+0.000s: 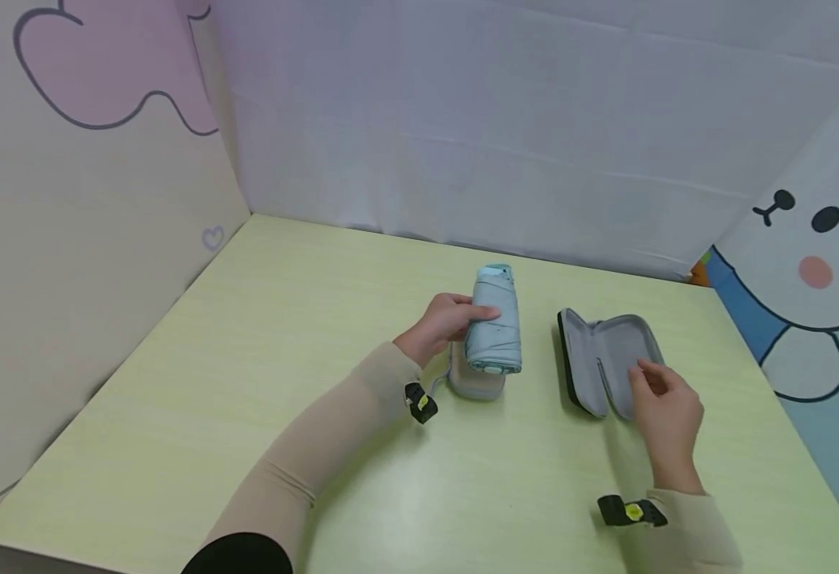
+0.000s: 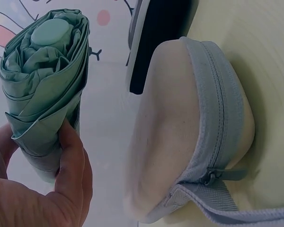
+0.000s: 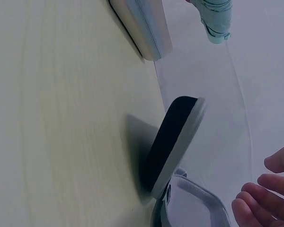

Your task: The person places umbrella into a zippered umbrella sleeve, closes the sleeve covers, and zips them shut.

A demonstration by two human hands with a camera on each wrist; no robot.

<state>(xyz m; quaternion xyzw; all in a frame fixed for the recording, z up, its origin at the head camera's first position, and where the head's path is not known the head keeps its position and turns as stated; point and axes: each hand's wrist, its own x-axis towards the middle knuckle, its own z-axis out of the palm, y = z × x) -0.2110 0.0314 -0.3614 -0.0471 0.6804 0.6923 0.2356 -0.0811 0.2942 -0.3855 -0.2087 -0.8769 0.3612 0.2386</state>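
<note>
My left hand (image 1: pixel 444 323) grips a folded compact umbrella (image 1: pixel 494 327), pale blue-green and wrapped tight, thumb across its side. In the left wrist view the umbrella (image 2: pixel 49 80) shows its gathered fabric and a round end cap. Below it on the table stands a closed beige zippered case (image 1: pixel 477 387) with a grey zip band and strap (image 2: pixel 255 215). To the right lies an opened case (image 1: pixel 631 343), dark outside and grey inside. My right hand (image 1: pixel 667 414) is at this case's near right side, fingers loosely bent. In the right wrist view its thumb and fingers are apart, holding nothing.
All of this is on a light yellow-green tabletop (image 1: pixel 247 383). A white sheet (image 1: pixel 462 135) hangs along the back edge. Panels with cartoon drawings stand at the left and right, the right one bearing a white animal face (image 1: pixel 807 231).
</note>
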